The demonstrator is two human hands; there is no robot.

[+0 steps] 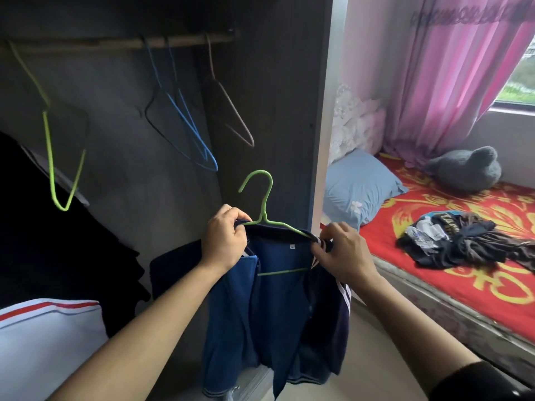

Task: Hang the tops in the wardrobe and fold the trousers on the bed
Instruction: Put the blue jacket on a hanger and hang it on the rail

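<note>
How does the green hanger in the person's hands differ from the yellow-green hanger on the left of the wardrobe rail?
The left hand and right hand grip the blue jacket on the green hanger, whose hook is free; the yellow-green hanger is bare and hangs from the rail. The green hanger faces the camera; the yellow-green hanger is nearly edge-on. Both are thin.

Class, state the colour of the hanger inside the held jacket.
Green; the hanger in the navy jacket shows best in the head view.

Pink curtain (451, 82) by daylit window (519, 76) at rt, pale wall (362, 47), beige floor (376, 348) btm.
</note>
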